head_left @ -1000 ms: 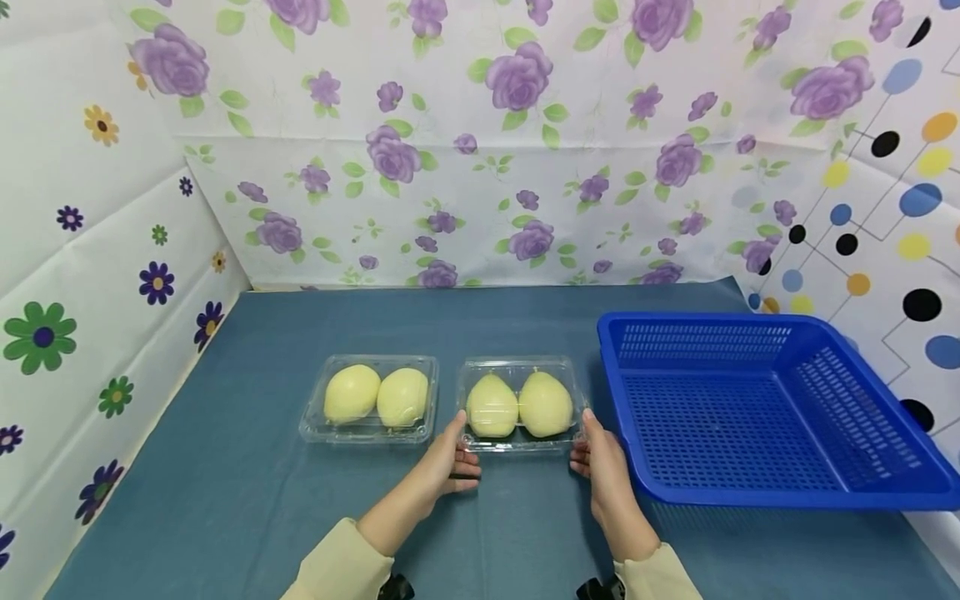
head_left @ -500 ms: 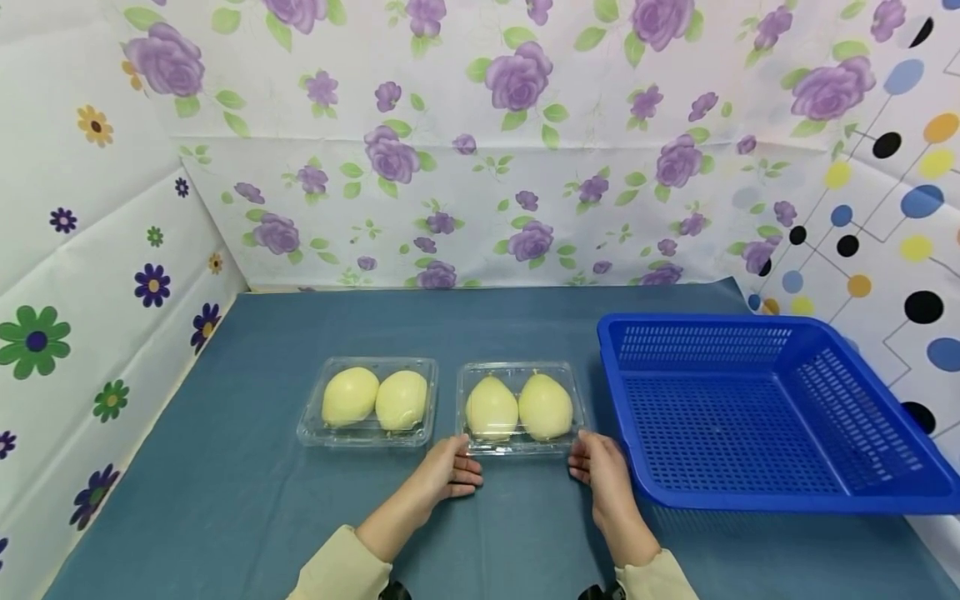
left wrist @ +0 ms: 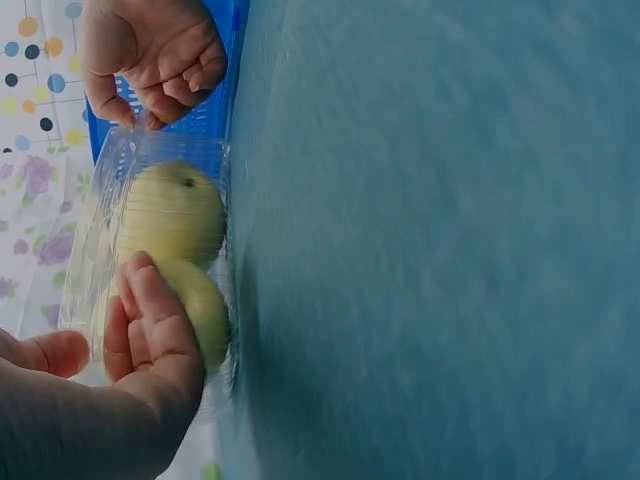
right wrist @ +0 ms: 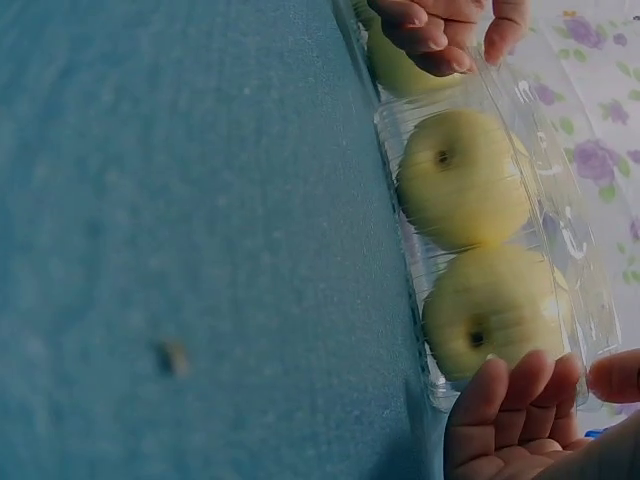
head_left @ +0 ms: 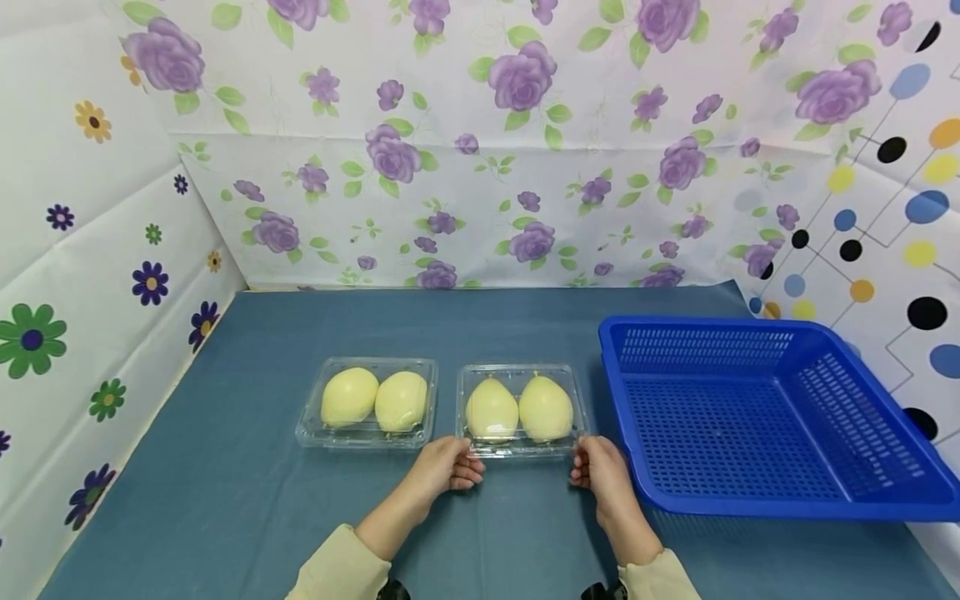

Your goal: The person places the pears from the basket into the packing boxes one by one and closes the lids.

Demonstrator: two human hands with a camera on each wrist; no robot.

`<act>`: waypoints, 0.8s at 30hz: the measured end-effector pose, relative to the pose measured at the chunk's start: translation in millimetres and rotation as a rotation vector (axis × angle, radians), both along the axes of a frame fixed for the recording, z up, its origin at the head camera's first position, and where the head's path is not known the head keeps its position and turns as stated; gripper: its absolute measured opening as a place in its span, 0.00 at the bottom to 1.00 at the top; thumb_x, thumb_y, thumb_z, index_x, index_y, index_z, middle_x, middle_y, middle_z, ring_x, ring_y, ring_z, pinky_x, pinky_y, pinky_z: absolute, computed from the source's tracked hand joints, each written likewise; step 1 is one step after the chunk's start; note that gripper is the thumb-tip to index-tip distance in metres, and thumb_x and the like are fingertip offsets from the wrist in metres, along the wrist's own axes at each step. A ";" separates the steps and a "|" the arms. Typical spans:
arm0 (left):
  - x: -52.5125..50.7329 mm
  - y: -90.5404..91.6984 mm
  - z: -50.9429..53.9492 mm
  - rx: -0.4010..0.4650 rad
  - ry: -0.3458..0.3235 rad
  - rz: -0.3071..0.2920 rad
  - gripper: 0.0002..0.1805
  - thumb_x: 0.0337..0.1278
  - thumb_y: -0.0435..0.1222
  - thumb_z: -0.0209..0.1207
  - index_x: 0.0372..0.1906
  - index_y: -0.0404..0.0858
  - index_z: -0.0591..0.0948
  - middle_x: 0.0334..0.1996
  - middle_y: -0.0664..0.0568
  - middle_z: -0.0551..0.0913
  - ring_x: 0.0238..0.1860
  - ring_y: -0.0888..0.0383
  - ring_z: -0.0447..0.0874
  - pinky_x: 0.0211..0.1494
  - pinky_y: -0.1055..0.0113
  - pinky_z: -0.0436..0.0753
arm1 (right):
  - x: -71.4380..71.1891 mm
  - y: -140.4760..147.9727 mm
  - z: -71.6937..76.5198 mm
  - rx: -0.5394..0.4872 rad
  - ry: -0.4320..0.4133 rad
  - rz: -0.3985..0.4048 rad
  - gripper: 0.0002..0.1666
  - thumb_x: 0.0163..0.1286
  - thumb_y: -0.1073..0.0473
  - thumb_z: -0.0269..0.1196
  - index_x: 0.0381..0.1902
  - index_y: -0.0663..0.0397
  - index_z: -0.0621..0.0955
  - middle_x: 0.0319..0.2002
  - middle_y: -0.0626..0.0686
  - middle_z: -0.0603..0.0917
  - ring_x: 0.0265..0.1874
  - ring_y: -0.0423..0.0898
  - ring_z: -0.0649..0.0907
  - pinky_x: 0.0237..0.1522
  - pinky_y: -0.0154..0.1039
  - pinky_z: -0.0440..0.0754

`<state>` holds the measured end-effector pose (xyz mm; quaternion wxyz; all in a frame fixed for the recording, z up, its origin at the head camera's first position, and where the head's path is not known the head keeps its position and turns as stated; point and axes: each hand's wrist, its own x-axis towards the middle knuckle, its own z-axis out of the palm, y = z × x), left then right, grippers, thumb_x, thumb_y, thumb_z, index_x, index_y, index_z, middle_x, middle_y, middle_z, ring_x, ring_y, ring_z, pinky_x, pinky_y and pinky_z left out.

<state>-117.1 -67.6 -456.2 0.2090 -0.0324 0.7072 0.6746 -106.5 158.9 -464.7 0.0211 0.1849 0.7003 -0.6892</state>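
Note:
A clear plastic clamshell box lies on the table in the head view, holding two yellow-green pears. At its front left corner, my left hand pinches the rim between thumb and curled fingers. My right hand pinches the front right corner likewise. From the left wrist, the far hand's fingertips meet on the lid edge. The right wrist view shows the rim passing between thumb and fingers. The lid is down over the pears.
A second clear box with two pears stands to the left. On the right is a blue plastic basket, its left rim close to my right hand. Patterned sheets rise behind and at both sides of the blue-covered table.
Both hands have slid back along the box's sides to its front corners, and their fingers have curled in more. The box stays in place.

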 end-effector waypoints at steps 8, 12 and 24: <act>0.6 2.2 -2.3 0.073 0.012 0.064 0.13 0.68 0.34 0.42 0.34 0.29 0.73 0.26 0.51 0.80 0.26 0.64 0.79 0.33 0.71 0.80 | -1.0 0.4 -4.7 -0.039 0.032 0.013 0.09 0.68 0.65 0.46 0.27 0.57 0.69 0.19 0.47 0.67 0.17 0.39 0.70 0.24 0.33 0.75; 1.3 2.4 -2.2 0.064 0.027 0.100 0.12 0.68 0.33 0.42 0.33 0.31 0.74 0.24 0.52 0.80 0.25 0.64 0.79 0.32 0.72 0.79 | -1.8 -1.2 -6.6 -0.055 0.048 0.009 0.10 0.67 0.67 0.46 0.25 0.57 0.69 0.18 0.47 0.67 0.17 0.40 0.69 0.23 0.33 0.74; -1.8 0.4 -4.7 0.073 0.033 0.087 0.13 0.69 0.32 0.41 0.35 0.28 0.75 0.24 0.53 0.80 0.24 0.65 0.79 0.30 0.74 0.79 | -2.5 -2.6 -1.6 0.032 0.024 0.037 0.10 0.70 0.64 0.45 0.29 0.61 0.69 0.19 0.48 0.66 0.18 0.41 0.69 0.22 0.33 0.73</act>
